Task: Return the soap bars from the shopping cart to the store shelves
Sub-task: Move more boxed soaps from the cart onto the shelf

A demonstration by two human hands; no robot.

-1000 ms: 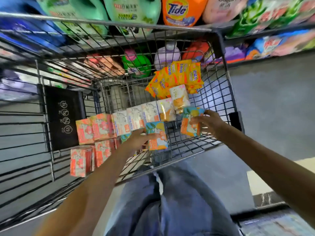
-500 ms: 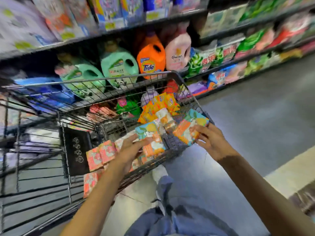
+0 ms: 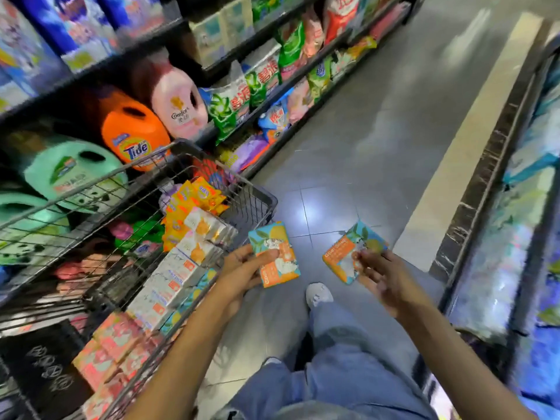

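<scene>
A shop aisle: stocked shelves of detergent jugs, wire shopping cart.

At lower left, the wire shopping cart holds pink soap boxes, white soap boxes and orange packs. Store shelves across the upper left carry green, orange and pink detergent jugs.

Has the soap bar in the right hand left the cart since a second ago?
Yes. The soap bar in the right hand has come out rightward past the cart's rim, now over the floor.
</scene>
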